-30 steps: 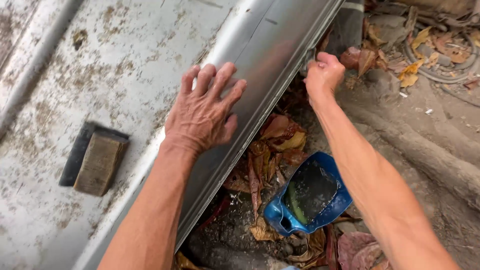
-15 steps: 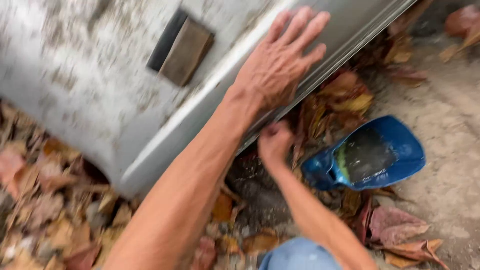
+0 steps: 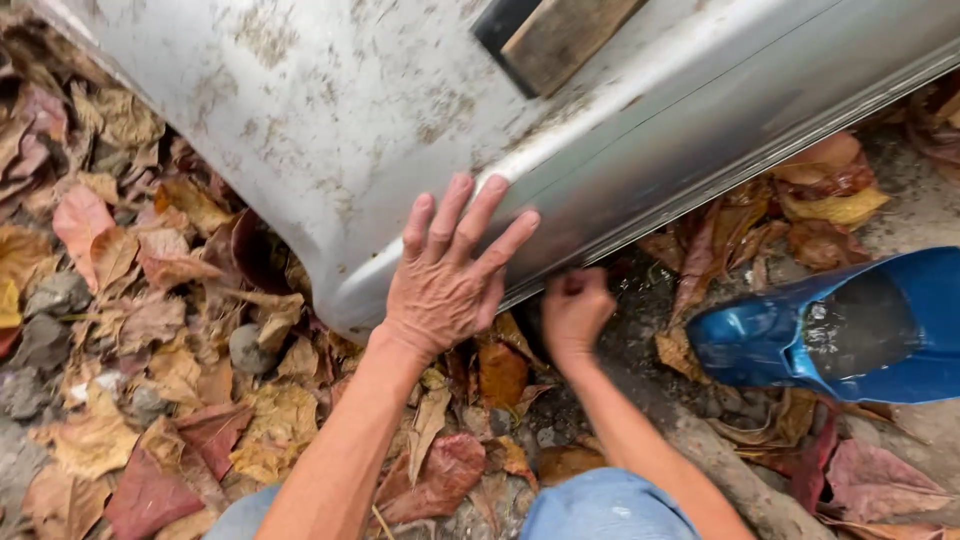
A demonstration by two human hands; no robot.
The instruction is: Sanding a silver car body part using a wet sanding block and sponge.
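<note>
Your left hand (image 3: 445, 285) lies flat and open on the grey metal panel (image 3: 400, 110) to steady it, while your right hand (image 3: 572, 312) curls shut on its bottom edge above the dry leaves (image 3: 150, 330).

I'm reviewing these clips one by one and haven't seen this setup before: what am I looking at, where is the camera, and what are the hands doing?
There is no machine here: a person works with bare hands, filmed by a camera on their head, looking down. The left hand lies flat, fingers spread, on a dirty grey metal panel. The right hand is closed in a fist at the panel's lower edge; what it holds, if anything, is hidden. Dry leaves cover the ground, and a blue scoop-like container lies to the right.
</note>
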